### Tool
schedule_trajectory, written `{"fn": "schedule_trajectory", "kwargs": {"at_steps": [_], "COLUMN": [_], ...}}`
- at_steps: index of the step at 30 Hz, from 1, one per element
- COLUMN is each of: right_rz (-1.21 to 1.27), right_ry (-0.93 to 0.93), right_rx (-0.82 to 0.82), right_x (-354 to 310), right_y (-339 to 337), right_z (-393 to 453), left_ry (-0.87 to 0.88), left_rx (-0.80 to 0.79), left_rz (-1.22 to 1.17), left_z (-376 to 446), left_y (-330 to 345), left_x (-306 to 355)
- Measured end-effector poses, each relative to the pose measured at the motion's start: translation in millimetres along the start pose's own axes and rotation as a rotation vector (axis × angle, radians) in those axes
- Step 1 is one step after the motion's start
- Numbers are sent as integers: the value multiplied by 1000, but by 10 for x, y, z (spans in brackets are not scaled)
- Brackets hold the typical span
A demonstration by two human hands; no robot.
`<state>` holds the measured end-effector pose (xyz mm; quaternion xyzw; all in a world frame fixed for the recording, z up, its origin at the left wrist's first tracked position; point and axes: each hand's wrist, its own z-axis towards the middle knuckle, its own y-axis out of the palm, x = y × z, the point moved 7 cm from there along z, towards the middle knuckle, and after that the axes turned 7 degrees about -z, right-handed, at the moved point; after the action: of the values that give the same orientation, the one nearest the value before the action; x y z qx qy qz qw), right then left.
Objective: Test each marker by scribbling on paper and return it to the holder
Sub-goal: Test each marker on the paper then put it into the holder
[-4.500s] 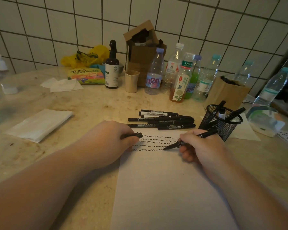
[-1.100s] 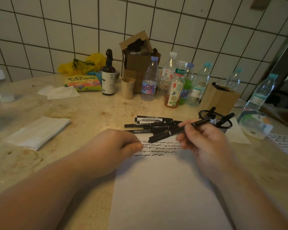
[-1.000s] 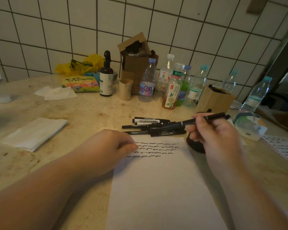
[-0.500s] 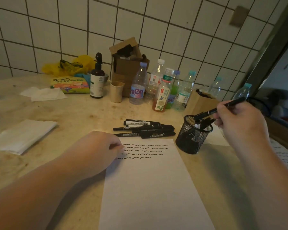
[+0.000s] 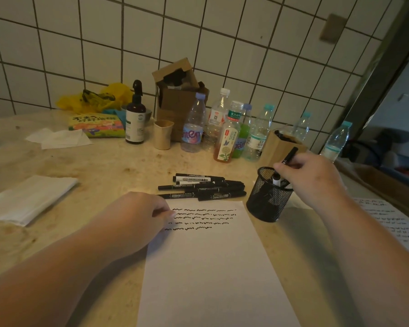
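So my right hand is up over the holder, pinching a black marker by its lower part. The marker is tilted, its upper end sticking out above my fingers and leaning away from me; the bottom end is hidden behind the hand, so I can't tell if it's inside the holder's rim. The marker looks slim, all black, cap on as far as I can see.

The holder is a round black mesh cup on the tabletop, just right of the paper. One white-tipped marker stands inside it.

Left of the holder, just past the paper's top edge, a pile of markers lies flat, black barrels, a couple with white labels.

The paper has five wavy black scribble lines near its top. My left hand rests on the paper's left edge beside those lines, fingers curled under; can't tell whether it's holding anything.

Behind the holder: a bunch of bottles along the wall.
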<state>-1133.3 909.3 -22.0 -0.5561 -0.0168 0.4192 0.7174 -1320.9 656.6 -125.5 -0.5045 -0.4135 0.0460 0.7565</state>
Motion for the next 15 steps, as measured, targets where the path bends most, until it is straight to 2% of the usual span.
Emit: {"fn": "schedule_trajectory", "kwargs": {"at_steps": [10, 15], "right_rz": [46, 68], "right_ry": [-23, -217], "right_rx": [66, 190], "right_x": [-28, -346], "right_y": [-23, -107], "right_z": [-38, -222], "left_ry": [3, 4], "left_rx": [-10, -13], "left_rz": [-16, -42], "left_z": [7, 12], "left_y": [25, 32], "left_x": [-9, -24]}}
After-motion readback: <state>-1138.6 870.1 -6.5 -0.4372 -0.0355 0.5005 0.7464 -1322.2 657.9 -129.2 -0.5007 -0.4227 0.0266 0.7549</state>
